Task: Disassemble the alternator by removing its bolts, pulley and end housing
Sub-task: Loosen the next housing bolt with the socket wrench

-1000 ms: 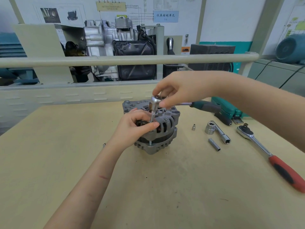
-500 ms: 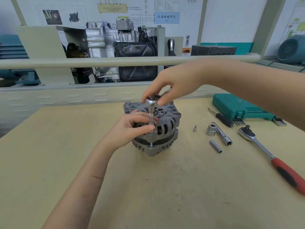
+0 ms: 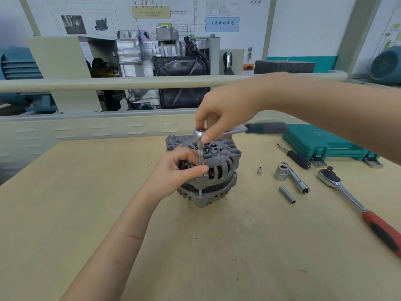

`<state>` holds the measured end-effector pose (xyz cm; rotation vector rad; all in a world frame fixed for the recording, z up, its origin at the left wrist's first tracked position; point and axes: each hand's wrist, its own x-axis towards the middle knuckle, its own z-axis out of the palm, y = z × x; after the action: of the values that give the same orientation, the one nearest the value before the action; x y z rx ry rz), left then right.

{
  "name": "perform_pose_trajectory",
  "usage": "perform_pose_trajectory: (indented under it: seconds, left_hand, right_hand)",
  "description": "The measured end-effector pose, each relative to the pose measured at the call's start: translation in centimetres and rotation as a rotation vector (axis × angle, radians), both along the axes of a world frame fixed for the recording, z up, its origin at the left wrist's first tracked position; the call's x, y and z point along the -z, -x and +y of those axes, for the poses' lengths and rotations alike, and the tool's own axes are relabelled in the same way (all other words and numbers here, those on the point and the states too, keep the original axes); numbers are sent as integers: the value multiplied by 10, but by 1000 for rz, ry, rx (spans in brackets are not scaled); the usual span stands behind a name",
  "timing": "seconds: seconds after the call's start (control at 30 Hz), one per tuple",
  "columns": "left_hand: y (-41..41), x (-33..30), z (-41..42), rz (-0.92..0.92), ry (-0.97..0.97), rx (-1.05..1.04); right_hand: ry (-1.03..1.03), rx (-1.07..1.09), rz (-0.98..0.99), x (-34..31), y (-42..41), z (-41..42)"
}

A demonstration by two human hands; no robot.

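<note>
— Progress check, please: where does the alternator sit, and how much of it is apart?

— It stands on end near the middle of the wooden bench, and from my seat it looks whole. Both housing halves are together, and I see a long bolt showing in the gap between them at the near edge. I judge we are early, on the through bolts.

— What are the hands doing?

— My right hand has fingers curled down onto the head of the small ratchet, pinching it from above; its handle sticks out to the right, blurred. An extension and socket run straight down from the head to the housing ear. My left hand is curled around the lower end of that shaft, thumb and fingers pinching it just above the ear.

— Any bolts out already?

— I cannot tell; no loose bolt is clear to me on the bench. To the right lie a large socket, two slim sockets, a small adapter, a red-handled ratchet and a green tool case.

— And the pulley?

— Hidden; the underside faces the bench. I would count pulley and end housing both as still to do.
</note>
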<state>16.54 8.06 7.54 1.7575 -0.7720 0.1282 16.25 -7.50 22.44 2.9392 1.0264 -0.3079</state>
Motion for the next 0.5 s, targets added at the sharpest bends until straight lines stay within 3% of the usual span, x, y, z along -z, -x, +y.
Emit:
perform_pose_trajectory:
  seconds: [0.2, 0.4, 0.5]
  left_hand:
    - [-3, -3, 4, 36, -35, 54]
    - [-5, -3, 8, 12, -85, 64]
    - [-4, -2, 6, 0, -51, 28]
  right_hand:
    - [126, -83, -190, 4, 4, 8]
    - [90, -76, -92, -1, 8, 6]
    - [123, -72, -165, 1, 6, 8]
